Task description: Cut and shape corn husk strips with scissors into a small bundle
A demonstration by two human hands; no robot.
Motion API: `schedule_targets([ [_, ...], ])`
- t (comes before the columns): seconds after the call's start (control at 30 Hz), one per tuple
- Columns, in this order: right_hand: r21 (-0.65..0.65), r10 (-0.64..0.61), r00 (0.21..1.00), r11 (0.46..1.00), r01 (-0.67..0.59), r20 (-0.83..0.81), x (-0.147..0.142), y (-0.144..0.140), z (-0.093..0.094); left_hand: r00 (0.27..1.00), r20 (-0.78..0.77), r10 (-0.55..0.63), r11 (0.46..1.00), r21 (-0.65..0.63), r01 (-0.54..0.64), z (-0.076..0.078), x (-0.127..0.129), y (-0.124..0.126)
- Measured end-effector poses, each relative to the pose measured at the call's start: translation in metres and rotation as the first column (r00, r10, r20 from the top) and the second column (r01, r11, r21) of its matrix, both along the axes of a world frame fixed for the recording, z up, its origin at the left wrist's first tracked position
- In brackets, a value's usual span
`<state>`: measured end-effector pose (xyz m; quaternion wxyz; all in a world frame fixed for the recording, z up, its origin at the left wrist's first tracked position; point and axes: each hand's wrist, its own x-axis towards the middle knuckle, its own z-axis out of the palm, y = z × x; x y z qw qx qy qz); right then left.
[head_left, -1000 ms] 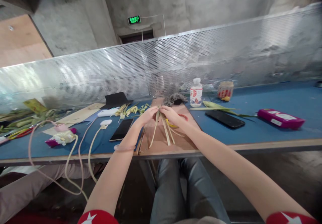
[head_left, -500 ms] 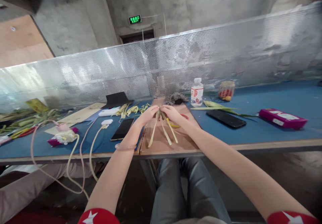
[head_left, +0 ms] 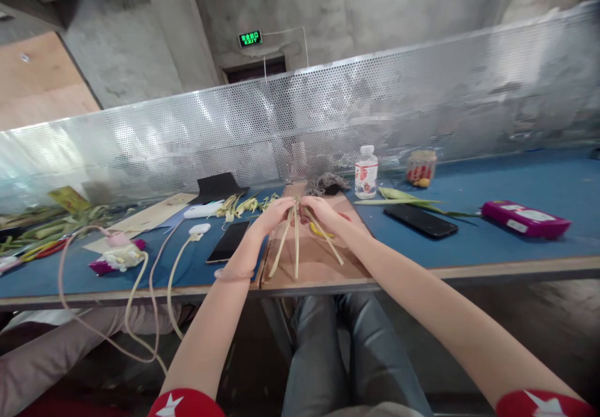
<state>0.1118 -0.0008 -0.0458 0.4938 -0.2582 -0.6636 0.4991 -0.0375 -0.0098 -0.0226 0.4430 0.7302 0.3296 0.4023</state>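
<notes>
Straw-coloured leaf strips (head_left: 296, 242): bunched at their top ends between left hand (head_left: 274, 215) and right hand (head_left: 320, 211), both grips pinched shut there so loose tails fan over brown board (head_left: 319, 261) on blue worktop (head_left: 515, 251). Phone (head_left: 227, 241) alongside.

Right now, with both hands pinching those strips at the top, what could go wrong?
The strips hang loose and fanned below the left hand and right hand; if the pinch slackens, they may slip apart. Their free ends reach close to the board's near edge, so a dropped one might fall off the table. The scissors lie just under the right hand, where strips or fingers could snag.
</notes>
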Motion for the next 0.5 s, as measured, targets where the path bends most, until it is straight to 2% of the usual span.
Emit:
schedule_targets([
  [0.23, 0.016, -0.056, 0.997, 0.998, 0.055, 0.057, 0.0011, -0.0002, -0.0016, 0.998, -0.060, -0.004, 1.000, 0.011, 0.004, -0.0002, -0.0010, -0.0016],
  [0.5, 0.081, -0.125, 0.989, 0.990, 0.118, 0.079, 0.0007, 0.0003, -0.0002, 0.983, -0.118, 0.143, 0.987, 0.088, -0.134, 0.0016, 0.0003, -0.0010],
])
